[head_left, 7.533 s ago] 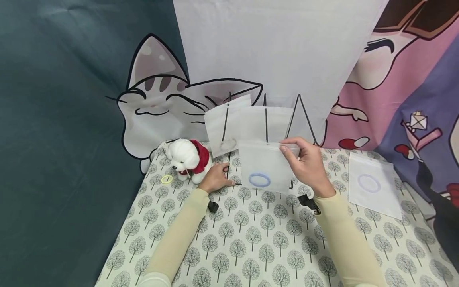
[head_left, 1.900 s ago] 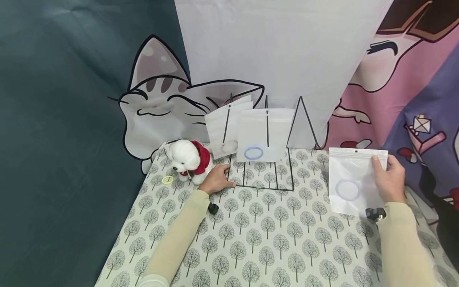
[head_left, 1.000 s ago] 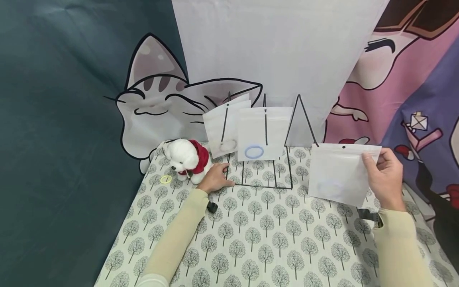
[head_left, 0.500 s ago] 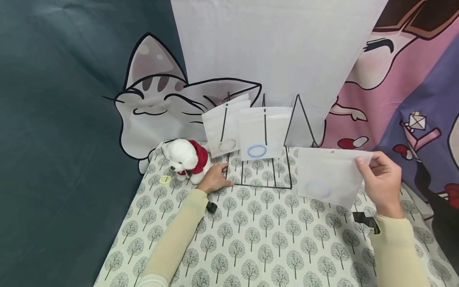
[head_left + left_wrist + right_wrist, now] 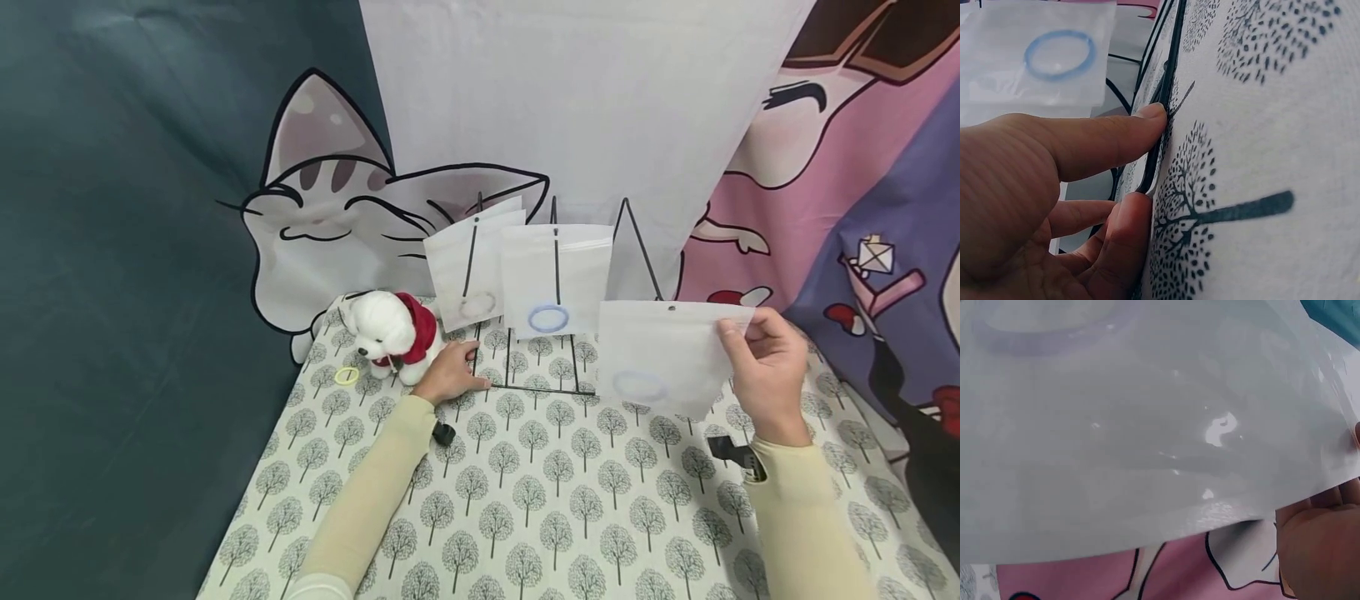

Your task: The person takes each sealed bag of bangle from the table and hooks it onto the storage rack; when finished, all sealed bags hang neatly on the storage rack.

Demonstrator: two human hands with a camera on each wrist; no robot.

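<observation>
My left hand (image 5: 453, 372) holds the front left corner of a black wire display rack (image 5: 542, 389) on the table. In the left wrist view the thumb and a fingertip lie either side of the dark wire (image 5: 1159, 134). My right hand (image 5: 771, 371) pinches the top right corner of a white zip-lock bag (image 5: 667, 342), in front of the rack's right side. A pale purple ring (image 5: 639, 385) shows through it, and a small hole is at its top. Bags hang from the left prong (image 5: 468, 275); another bag (image 5: 581, 271) with a blue ring (image 5: 548, 317) hangs from the middle one.
A white plush dog (image 5: 390, 329) in a red hooded top stands left of the rack, with a yellow ring (image 5: 347, 376) beside it. The right prong (image 5: 641, 242) bears no bag. A tree-print cloth (image 5: 525, 500) covers the table; printed curtains (image 5: 600, 100) hang behind.
Since the earliest frame the blue-ring bag has passed from my right hand to the middle prong. My right hand has picked up the purple-ring bag and moved it left. My left hand stays put.
</observation>
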